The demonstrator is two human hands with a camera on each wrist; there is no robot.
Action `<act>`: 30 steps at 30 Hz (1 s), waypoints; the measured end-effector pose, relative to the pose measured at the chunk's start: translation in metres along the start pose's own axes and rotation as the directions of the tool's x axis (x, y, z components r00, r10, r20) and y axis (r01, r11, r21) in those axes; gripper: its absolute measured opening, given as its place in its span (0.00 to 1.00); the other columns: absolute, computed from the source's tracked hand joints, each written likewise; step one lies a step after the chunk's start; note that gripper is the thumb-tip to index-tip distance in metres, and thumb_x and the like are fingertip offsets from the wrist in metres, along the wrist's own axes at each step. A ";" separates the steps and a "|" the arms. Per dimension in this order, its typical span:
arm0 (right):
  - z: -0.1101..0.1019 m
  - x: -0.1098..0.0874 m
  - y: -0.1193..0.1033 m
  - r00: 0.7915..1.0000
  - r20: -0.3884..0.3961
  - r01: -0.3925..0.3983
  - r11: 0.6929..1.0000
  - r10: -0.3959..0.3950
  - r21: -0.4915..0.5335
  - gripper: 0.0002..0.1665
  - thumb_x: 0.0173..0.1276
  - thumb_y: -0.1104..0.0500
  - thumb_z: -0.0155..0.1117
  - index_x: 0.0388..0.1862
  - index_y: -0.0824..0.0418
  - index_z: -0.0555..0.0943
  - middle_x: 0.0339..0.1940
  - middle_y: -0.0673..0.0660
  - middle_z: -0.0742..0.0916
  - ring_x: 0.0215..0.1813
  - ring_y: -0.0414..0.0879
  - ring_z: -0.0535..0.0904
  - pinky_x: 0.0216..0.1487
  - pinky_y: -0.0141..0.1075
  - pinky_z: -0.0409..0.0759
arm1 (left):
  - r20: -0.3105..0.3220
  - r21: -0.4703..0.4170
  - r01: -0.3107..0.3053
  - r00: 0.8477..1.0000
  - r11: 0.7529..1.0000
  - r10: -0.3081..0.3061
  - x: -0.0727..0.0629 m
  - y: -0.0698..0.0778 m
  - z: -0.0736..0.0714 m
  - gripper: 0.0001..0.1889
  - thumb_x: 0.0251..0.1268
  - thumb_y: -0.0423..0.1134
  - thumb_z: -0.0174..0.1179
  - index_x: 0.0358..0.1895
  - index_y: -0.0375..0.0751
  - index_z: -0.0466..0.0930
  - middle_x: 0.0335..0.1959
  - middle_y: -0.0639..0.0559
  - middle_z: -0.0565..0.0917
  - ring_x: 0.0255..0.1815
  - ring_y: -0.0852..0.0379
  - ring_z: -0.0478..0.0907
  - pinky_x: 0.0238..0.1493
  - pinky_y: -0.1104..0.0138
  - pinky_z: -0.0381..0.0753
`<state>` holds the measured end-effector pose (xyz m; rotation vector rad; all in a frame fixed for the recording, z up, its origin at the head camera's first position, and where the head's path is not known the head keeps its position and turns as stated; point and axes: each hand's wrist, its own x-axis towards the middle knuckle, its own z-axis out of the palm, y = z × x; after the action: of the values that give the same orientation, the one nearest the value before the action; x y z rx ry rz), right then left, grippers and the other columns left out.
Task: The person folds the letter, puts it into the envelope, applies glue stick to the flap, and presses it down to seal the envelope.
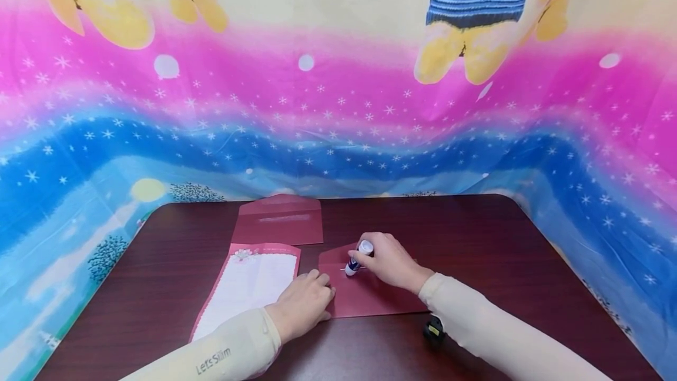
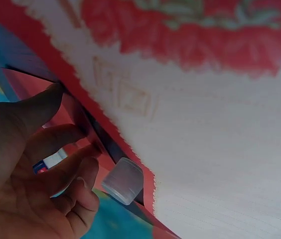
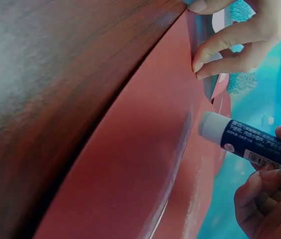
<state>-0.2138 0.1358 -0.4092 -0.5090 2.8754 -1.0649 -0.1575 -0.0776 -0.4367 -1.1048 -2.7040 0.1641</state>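
A red envelope (image 1: 378, 298) lies with its flap unfolded on the dark table. My right hand (image 1: 388, 260) grips a navy and white glue stick (image 3: 252, 144), its white end down by the flap's fold. Whitish glue streaks (image 3: 183, 144) run along that fold in the right wrist view. My left hand (image 1: 304, 304) rests on the envelope's left edge, fingertips touching the paper, thumb near the lower corner. A translucent cap (image 2: 124, 181) stands beside the left little finger in the left wrist view; the head view hides it.
A white letter sheet (image 1: 248, 287) with a red floral border lies left of the envelope, partly under my left forearm. Behind it lies a second red envelope (image 1: 280, 231) with a whitish streak. A small black object (image 1: 433, 331) sits by my right sleeve. Patterned cloth (image 1: 317, 104) surrounds the table.
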 end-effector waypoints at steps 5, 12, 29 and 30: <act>0.006 0.004 -0.006 0.999 0.038 0.019 0.996 -0.016 -0.084 0.11 0.67 0.50 0.71 0.31 0.52 0.80 0.22 0.46 0.81 0.23 0.39 0.75 0.25 0.32 0.77 | -0.005 -0.004 -0.003 1.000 1.000 0.003 0.001 0.000 0.001 0.14 0.53 0.53 0.76 0.37 0.49 0.88 0.32 0.54 0.80 0.34 0.54 0.75 0.35 0.66 0.76; 0.011 0.007 -0.012 0.992 0.074 0.121 0.953 -0.104 -0.278 0.16 0.63 0.46 0.74 0.36 0.53 0.79 0.24 0.46 0.81 0.26 0.38 0.77 0.25 0.32 0.75 | -0.002 -0.005 -0.004 1.000 1.000 0.004 0.002 0.000 0.000 0.14 0.52 0.53 0.76 0.36 0.49 0.88 0.32 0.55 0.80 0.34 0.55 0.75 0.34 0.66 0.76; 0.022 0.006 -0.018 0.977 0.043 0.206 0.865 -0.209 -0.458 0.18 0.62 0.50 0.76 0.35 0.55 0.74 0.21 0.48 0.80 0.22 0.40 0.76 0.21 0.32 0.71 | -0.007 0.006 -0.008 1.000 1.000 0.008 0.001 -0.001 -0.001 0.14 0.50 0.52 0.77 0.31 0.48 0.87 0.30 0.54 0.79 0.34 0.54 0.76 0.33 0.66 0.75; 0.022 0.006 -0.017 0.977 0.041 0.204 0.867 -0.209 -0.455 0.19 0.62 0.50 0.76 0.35 0.55 0.74 0.21 0.47 0.80 0.22 0.39 0.76 0.21 0.31 0.71 | -0.005 0.005 -0.008 1.000 1.000 0.008 0.001 -0.001 -0.001 0.14 0.51 0.52 0.77 0.32 0.48 0.87 0.30 0.54 0.79 0.34 0.54 0.76 0.33 0.66 0.76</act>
<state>-0.2108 0.1080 -0.4145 -0.8490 3.1331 -0.3802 -0.1582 -0.0774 -0.4351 -1.1128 -2.6938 0.1696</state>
